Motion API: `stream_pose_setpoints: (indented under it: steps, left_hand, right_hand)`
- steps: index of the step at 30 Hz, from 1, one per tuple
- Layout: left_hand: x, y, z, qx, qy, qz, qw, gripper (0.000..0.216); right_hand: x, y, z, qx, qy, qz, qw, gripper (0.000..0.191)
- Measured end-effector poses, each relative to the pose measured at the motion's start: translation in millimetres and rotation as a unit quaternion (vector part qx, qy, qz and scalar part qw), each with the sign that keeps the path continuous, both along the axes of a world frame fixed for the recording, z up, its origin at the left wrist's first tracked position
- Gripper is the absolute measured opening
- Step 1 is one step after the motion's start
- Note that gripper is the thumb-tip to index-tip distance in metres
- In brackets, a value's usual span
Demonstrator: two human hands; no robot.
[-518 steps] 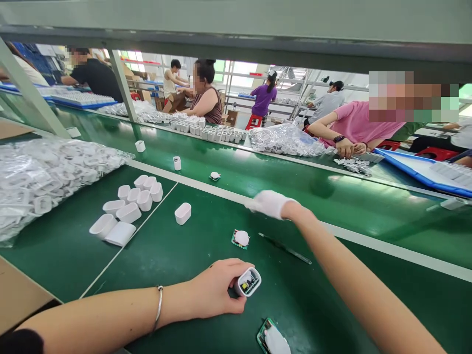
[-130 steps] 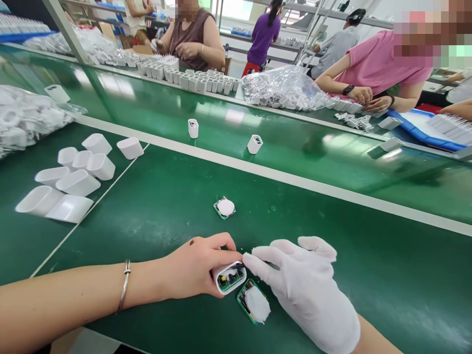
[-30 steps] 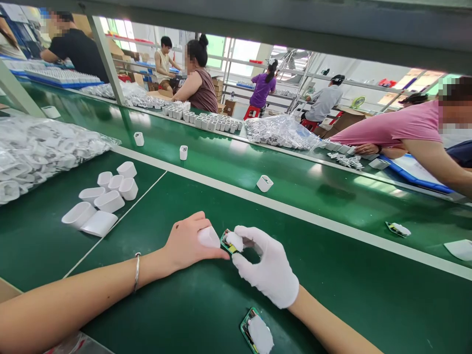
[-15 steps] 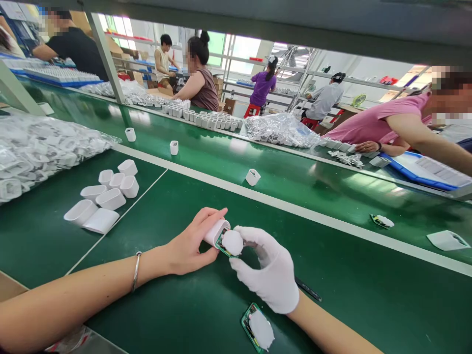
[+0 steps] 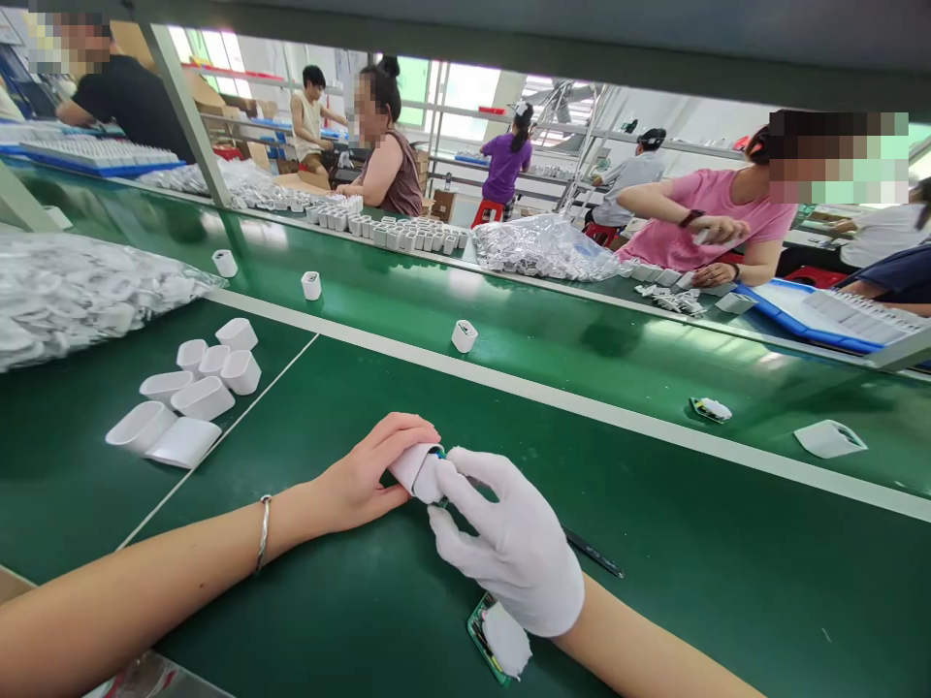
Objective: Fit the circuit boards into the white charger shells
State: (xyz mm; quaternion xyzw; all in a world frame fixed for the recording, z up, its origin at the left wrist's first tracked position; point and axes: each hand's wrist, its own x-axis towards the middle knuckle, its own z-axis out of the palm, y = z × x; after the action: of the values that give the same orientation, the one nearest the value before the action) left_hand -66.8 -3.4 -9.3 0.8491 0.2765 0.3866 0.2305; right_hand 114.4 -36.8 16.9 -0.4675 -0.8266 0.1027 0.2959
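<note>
My bare left hand (image 5: 364, 475), a bracelet on its wrist, grips a small white charger shell (image 5: 408, 465) just above the green mat. My right hand (image 5: 509, 538), in a white glove, presses a green circuit board with a white pad (image 5: 438, 477) into the shell's open end; the board is mostly hidden by the glove's fingers. A second board with a white pad (image 5: 498, 640) lies on the mat under my right wrist. A thin dark tool (image 5: 593, 555) lies to the right of the glove.
Several empty white shells (image 5: 189, 393) lie at left beside a bag of white parts (image 5: 73, 296). Filled shells (image 5: 464, 335), a loose board (image 5: 711, 409) and a white piece (image 5: 829, 438) ride the green conveyor (image 5: 582, 349). Other people work across the conveyor.
My gloved hand has pushed the board further into the shell, so the white pad is nearly hidden. The items on the conveyor have moved left.
</note>
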Motion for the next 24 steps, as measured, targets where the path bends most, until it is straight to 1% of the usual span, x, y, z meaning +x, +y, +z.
stream_pose_setpoints:
  steps: [3,4,5,6,7,8,9,10,11,12,13,14,15,16,17,18,19,20,21,22,23,24]
  left_hand:
    - [0,-1,0.2,-0.012,0.010,-0.008,1.000,0.042]
    - [0,-1,0.4,-0.018,0.007,-0.003,1.000,0.041]
    - [1,-1,0.5,-0.023,0.001,0.004,1.000,0.041]
    - [1,-1,0.6,-0.027,-0.008,0.010,1.000,0.041]
    - [2,0,0.5,-0.027,-0.017,0.013,0.999,0.043]
    - [3,0,0.4,-0.029,-0.025,0.015,0.999,0.045]
    - [4,0,0.2,-0.033,-0.028,0.012,0.999,0.046]
    - [4,0,0.0,-0.040,-0.028,0.005,0.999,0.047]
    - [5,0,0.0,-0.053,-0.026,-0.002,0.998,0.048]
    - [5,0,0.2,-0.074,-0.021,-0.008,0.997,0.048]
    - [6,0,0.6,-0.099,-0.016,-0.014,0.995,0.049]
    - [6,-1,1.1,-0.125,-0.011,-0.020,0.992,0.049]
    - [6,-1,1.7,-0.151,-0.006,-0.026,0.988,0.050]
    - [6,0,2.2,-0.174,-0.001,-0.031,0.984,0.051]
    - [5,0,2.4,-0.192,0.005,-0.039,0.981,0.051]
    - [5,0,2.4,-0.207,0.011,-0.047,0.977,0.052]
    - [5,1,2.1,-0.217,0.017,-0.054,0.974,0.052]
    - [5,2,1.5,-0.225,0.022,-0.059,0.972,0.053]
    - [4,3,0.8,-0.230,0.025,-0.063,0.971,0.054]
    - [4,3,0.1,-0.233,0.028,-0.065,0.970,0.054]
    - [4,4,-0.5,-0.235,0.030,-0.067,0.969,0.054]
    - [4,4,-1.0,-0.235,0.032,-0.068,0.969,0.054]
  right_hand:
    - [1,-1,4.4,0.005,0.004,0.010,1.000,0.024]
    - [2,0,5.4,0.002,0.023,0.014,1.000,0.026]
    - [4,1,6.2,-0.010,0.058,0.016,0.998,0.031]
    - [5,2,6.6,-0.037,0.108,0.018,0.993,0.040]
    - [6,3,6.7,-0.085,0.168,0.023,0.982,0.050]
    - [7,5,6.4,-0.155,0.230,0.033,0.960,0.058]
    - [6,7,5.8,-0.233,0.281,0.042,0.930,0.064]
    - [5,10,5.4,-0.306,0.310,0.050,0.899,0.067]
    - [4,12,5.6,-0.364,0.323,0.056,0.872,0.068]
    - [3,15,6.7,-0.402,0.321,0.057,0.856,0.067]
    - [3,17,9.2,-0.419,0.306,0.052,0.853,0.064]
    - [4,19,13.2,-0.417,0.276,0.041,0.865,0.058]
    - [8,21,18.8,-0.401,0.225,0.027,0.888,0.050]
    - [13,23,25.4,-0.379,0.148,0.000,0.914,0.045]
    - [19,26,32.4,-0.354,0.047,-0.038,0.933,0.042]
    - [28,28,39.2,-0.333,-0.064,-0.081,0.937,0.041]
    - [36,30,44.9,-0.322,-0.172,-0.122,0.923,0.039]
    - [45,32,48.9,-0.328,-0.263,-0.149,0.895,0.037]
    - [54,34,50.9,-0.342,-0.331,-0.162,0.864,0.034]
    - [61,37,50.9,-0.359,-0.374,-0.159,0.840,0.029]
    - [66,39,49.2,-0.372,-0.395,-0.144,0.827,0.022]
    - [70,41,46.3,-0.380,-0.399,-0.122,0.825,0.014]
